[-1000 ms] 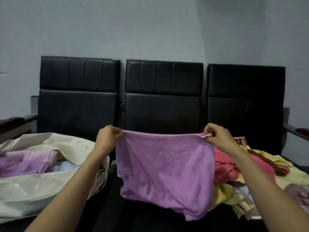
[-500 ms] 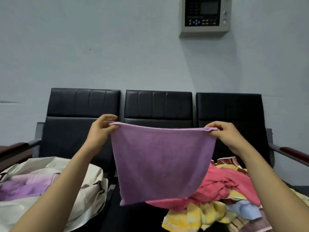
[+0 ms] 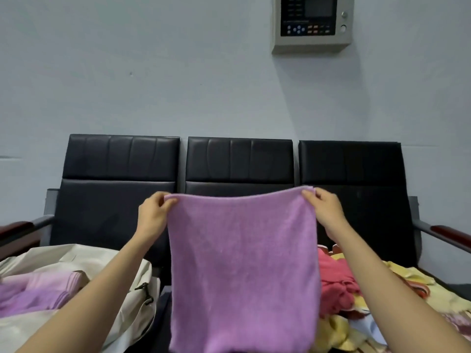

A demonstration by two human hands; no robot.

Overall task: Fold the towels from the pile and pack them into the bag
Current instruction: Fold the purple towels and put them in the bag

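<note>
Two-handed, held the purple towel [image 3: 242,263] up in the air, spread flat and facing the camera. Pinched its upper left corner with the left hand [image 3: 153,215], thumb and fingers pressed together on the hem. Pinched the upper right corner likewise with the right hand [image 3: 325,212], fingertips clamped on the cloth. Stretched the top edge between the two grips, dipping a little in the middle and slightly higher on the right. Let the rest hang straight down as one smooth sheet, lower edge near the bottom of the view.

Saw the cream bag [image 3: 66,258] lying open at lower left, partly under the left forearm, with a dark clip [image 3: 145,291] on its near side. Found folded purple and pink towels [image 3: 38,294] inside it. Saw the pile [image 3: 336,281] of loose towels at lower right, beside the right forearm: red on top, yellow and pale blue lower down, all crumpled. Hung the held towel between bag and pile; could not tell whether it brushed either one.

Faced a black three-seat bench [image 3: 239,161] against a pale wall [image 3: 153,72], with a dark red armrest at the left [image 3: 15,229] and right [image 3: 448,231] ends. Noted a grey control panel [image 3: 312,21] mounted high on that wall, above the bench.
</note>
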